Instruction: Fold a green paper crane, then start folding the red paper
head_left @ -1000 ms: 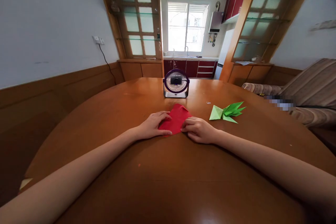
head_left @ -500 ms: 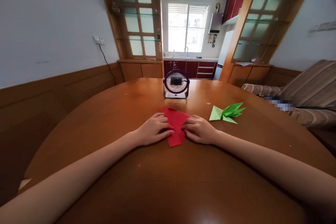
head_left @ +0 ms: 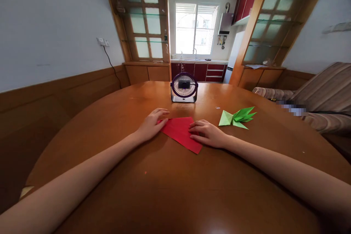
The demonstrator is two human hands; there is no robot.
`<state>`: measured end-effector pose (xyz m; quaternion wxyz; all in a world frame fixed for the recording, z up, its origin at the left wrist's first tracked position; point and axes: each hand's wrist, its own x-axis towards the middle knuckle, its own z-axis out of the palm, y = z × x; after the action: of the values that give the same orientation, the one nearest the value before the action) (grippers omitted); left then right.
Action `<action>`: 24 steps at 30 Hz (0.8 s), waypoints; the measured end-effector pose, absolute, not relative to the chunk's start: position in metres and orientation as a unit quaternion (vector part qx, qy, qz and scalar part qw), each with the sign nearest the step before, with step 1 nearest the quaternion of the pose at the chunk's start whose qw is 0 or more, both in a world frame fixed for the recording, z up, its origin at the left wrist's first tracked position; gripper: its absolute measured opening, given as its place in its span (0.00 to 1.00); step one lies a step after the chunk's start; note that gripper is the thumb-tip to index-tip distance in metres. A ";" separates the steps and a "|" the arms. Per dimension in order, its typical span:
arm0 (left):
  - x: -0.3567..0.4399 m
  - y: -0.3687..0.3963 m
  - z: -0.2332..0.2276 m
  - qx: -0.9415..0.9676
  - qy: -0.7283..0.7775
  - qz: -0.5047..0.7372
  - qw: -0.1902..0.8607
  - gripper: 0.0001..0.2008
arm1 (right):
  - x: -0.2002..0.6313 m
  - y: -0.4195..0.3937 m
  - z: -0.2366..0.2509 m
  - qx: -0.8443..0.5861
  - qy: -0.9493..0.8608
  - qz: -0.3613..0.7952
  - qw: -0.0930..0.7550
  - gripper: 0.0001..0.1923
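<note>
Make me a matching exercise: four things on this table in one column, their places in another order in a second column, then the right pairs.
1. red paper
2. green folded paper
3. small fan
4. left hand

a. far side of the table, upright
b. flat between both hands
c. right of the right hand, untouched
d. on the red paper's left corner

Pairs: 1-b, 2-c, 3-a, 4-d

I am looking into a home, at a dining area that opens onto a small kitchen. A round wooden table [head_left: 175,190] fills my view, with a small desk fan [head_left: 184,87] on it. Beyond, glass-paned wooden partitions [head_left: 142,18] frame the kitchen: red cabinets [head_left: 204,71], a sink under a bright window [head_left: 196,27], a wall-mounted water heater [head_left: 225,22]. A striped sofa [head_left: 323,95] sits to the right.
</note>
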<state>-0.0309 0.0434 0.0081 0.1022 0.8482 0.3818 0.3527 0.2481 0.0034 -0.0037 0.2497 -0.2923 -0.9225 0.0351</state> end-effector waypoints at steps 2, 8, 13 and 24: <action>-0.039 0.054 0.005 0.839 0.415 0.328 0.132 0.17 | 0.247 0.002 -0.003 -0.299 -0.919 0.009 0.256 0.12; -0.047 0.051 0.008 0.912 0.350 0.205 0.069 0.17 | 0.249 0.002 -0.003 -0.280 -0.929 -0.046 0.238 0.13; -0.051 0.045 0.014 0.935 0.316 0.161 0.027 0.17 | 0.259 -0.001 -0.001 -0.242 -0.939 -0.039 0.243 0.13; -0.057 0.036 0.019 0.954 0.271 0.129 0.000 0.27 | 0.293 0.001 0.008 -0.219 -0.959 -0.058 0.171 0.16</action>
<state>-0.0567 0.0361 0.0194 0.0004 0.9539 0.2710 0.1287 0.2926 0.0015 0.0079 0.1712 -0.2192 -0.9588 -0.0584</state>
